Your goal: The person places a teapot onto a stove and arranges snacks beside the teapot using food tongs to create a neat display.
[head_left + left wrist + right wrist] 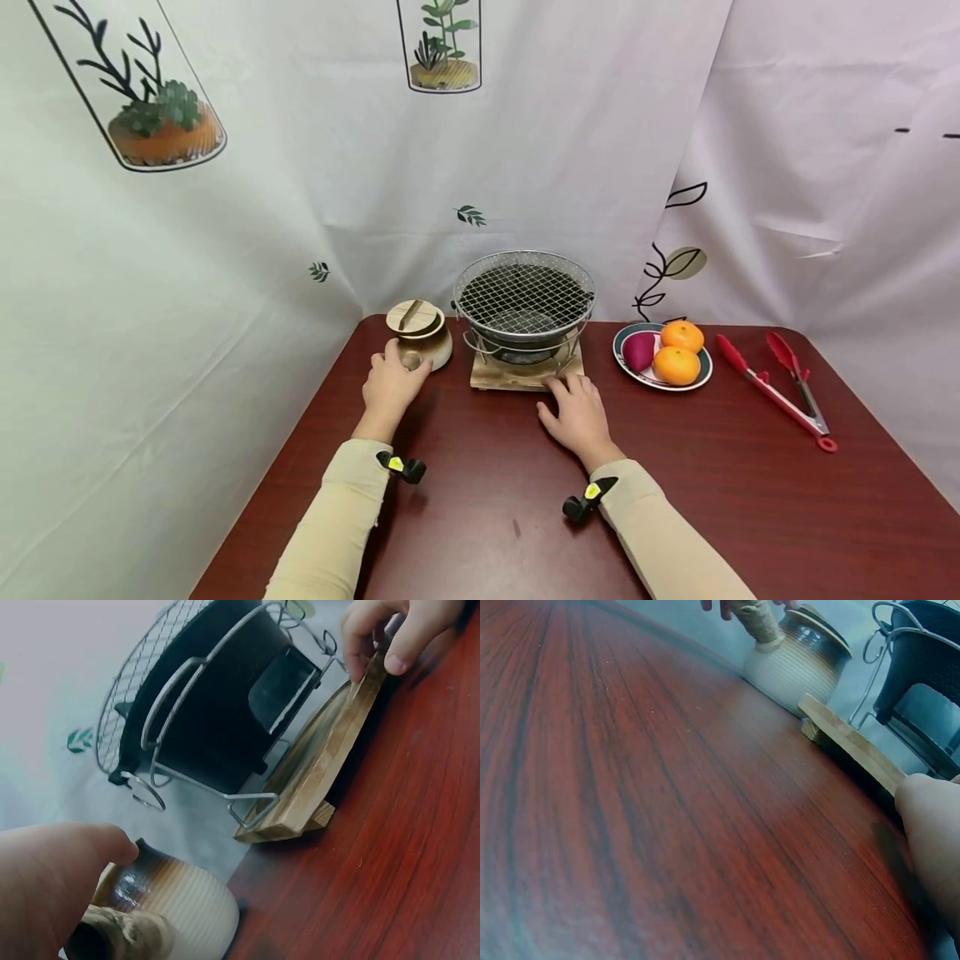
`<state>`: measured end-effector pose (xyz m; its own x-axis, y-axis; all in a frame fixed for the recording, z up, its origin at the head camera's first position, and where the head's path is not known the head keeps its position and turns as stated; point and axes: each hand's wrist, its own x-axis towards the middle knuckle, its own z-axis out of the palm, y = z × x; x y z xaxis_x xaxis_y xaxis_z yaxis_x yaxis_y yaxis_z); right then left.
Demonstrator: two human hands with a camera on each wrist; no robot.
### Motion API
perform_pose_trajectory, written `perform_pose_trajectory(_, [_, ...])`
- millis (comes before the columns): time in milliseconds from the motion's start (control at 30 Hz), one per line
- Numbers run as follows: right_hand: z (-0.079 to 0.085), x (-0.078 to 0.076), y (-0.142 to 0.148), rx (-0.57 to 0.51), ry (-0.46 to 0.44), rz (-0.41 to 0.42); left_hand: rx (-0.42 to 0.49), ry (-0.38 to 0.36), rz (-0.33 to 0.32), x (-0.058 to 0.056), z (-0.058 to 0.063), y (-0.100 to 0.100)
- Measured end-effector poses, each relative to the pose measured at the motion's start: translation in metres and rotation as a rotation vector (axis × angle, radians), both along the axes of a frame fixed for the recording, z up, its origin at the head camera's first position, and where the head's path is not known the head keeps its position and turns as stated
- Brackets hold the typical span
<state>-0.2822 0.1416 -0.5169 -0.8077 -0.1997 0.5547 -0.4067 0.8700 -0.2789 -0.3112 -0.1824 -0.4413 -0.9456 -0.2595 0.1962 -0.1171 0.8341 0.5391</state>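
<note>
In the head view my left hand (393, 387) is at a small lidded pot (437, 348), brown above and ribbed cream below. Its rope-wrapped side handle (756, 619) points toward me, between my thumb and fingers. The fingers look fairly straight, and contact with the handle is unclear. My right hand (581, 417) holds the front edge of a wooden base board (510, 379); in the left wrist view its fingers lie over the board and the thumb is at the front side. On the board stands a black tabletop grill (202, 712) in a wire stand, with a mesh grate (525, 296) on top.
To the right, a plate (622, 367) bears two oranges (677, 365) and a purple, rounded item (639, 351). Red-handled tongs (783, 400) lie spread at the far right. The pot's wooden lid (408, 318) sits at an angle. A white cloth (570, 167) hangs behind the red-brown table (480, 500).
</note>
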Motion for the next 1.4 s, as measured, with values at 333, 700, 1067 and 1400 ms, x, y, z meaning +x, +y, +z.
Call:
perform_pose_trajectory(333, [0.001, -0.001, 0.001, 0.004, -0.045, -0.004, 0.113, -0.055, 0.081, -0.011, -0.005, 0.003])
perform_pose_trajectory(700, [-0.001, -0.002, 0.001, -0.002, 0.005, 0.000, 0.400, -0.068, 0.045, -0.014, -0.008, -0.001])
perform_pose_trajectory(1067, [-0.003, -0.003, 0.002, -0.009, 0.001, -0.005, 0.719, -0.068, 0.034, -0.017, -0.010, 0.001])
perform_pose_trajectory(1400, [-0.001, -0.003, 0.001, -0.035, -0.023, -0.004, 0.726, -0.038, 0.053, -0.018, -0.013, 0.001])
